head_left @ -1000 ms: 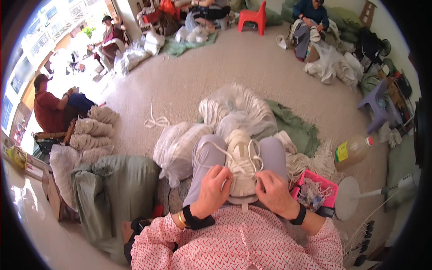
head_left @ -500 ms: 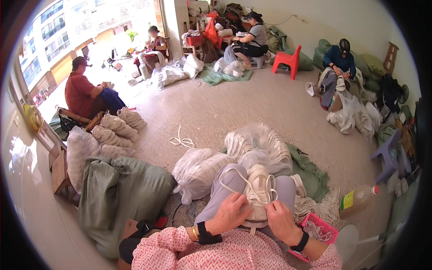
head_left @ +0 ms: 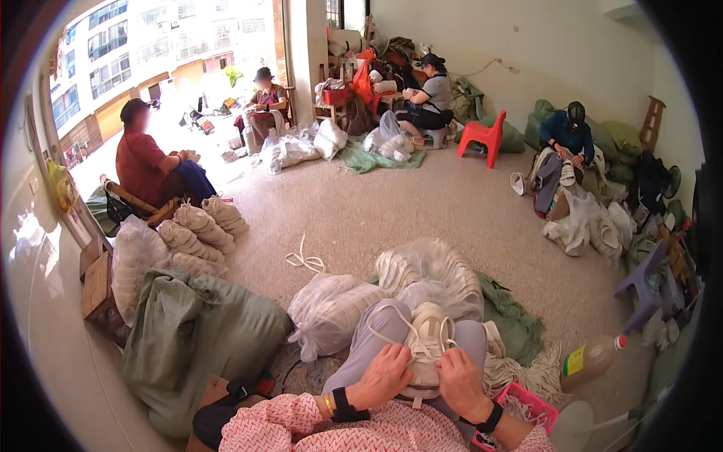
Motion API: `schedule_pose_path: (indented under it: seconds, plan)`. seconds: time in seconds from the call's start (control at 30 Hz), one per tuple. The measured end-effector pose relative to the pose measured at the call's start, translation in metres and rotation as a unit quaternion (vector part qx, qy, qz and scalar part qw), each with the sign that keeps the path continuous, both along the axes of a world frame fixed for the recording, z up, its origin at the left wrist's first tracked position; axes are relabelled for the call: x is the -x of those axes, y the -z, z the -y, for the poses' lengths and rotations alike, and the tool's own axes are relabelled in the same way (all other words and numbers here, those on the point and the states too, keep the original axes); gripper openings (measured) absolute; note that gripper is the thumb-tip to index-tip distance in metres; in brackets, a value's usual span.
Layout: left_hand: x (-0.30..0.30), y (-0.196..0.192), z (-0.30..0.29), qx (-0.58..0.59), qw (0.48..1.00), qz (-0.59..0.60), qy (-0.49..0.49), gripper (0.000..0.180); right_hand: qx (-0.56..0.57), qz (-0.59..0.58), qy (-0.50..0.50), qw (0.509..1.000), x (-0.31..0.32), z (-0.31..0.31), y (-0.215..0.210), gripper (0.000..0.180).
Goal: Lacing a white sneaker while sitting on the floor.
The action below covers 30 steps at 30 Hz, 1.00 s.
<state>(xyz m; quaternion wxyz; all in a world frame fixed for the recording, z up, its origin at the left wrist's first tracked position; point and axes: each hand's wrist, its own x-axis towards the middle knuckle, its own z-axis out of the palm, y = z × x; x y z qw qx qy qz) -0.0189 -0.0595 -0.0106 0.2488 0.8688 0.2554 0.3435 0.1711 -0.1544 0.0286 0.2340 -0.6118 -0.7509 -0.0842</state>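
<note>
On my lap between my knees lies a beige sneaker (head_left: 430, 325), its toe pointing away from me. A cream shoelace (head_left: 379, 309) runs through its upper eyelets and arcs out to both sides. My left hand (head_left: 382, 375) is closed at the left of the shoe's opening, fingertips pinching the lace where it comes down. On the other side my right hand (head_left: 461, 383) pinches the lace near the right eyelets. The fingertips partly hide the lace ends.
Clear bags of shoes (head_left: 331, 305) lie before my knees. A bundle of laces (head_left: 531, 373) and a pink basket (head_left: 527, 399) sit at my right, near a plastic bottle (head_left: 595, 359). A green sack (head_left: 203, 339) stands left. Several people sit farther off; a red chair (head_left: 483, 138) stands behind.
The view has tilted up slightly. Both hands stay at the shoe's opening; the right hand has shifted slightly inward and its fingers have closed in beside the eyelets.
</note>
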Motion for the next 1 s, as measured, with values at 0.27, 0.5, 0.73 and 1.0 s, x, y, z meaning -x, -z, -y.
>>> schedule_pose_path:
  seconds: [0.27,0.5,0.73,1.0]
  plan:
    - [0.004,0.001,-0.006,0.053,0.997,0.048,-0.008,0.019,0.1,-0.272,-0.026,0.957,0.028,-0.011,-0.005,0.007]
    - [0.004,0.004,-0.006,0.1,0.993,0.066,-0.012,0.016,0.098,-0.225,-0.011,0.969,0.031,-0.026,0.021,0.011]
    - [0.004,0.003,-0.006,0.102,0.993,0.058,-0.012,0.013,0.1,-0.22,-0.001,0.97,0.035,-0.026,0.016,0.011]
    - [0.004,-0.01,-0.005,0.098,0.994,0.038,0.007,0.011,0.123,-0.225,-0.007,0.967,0.029,-0.029,0.019,0.01]
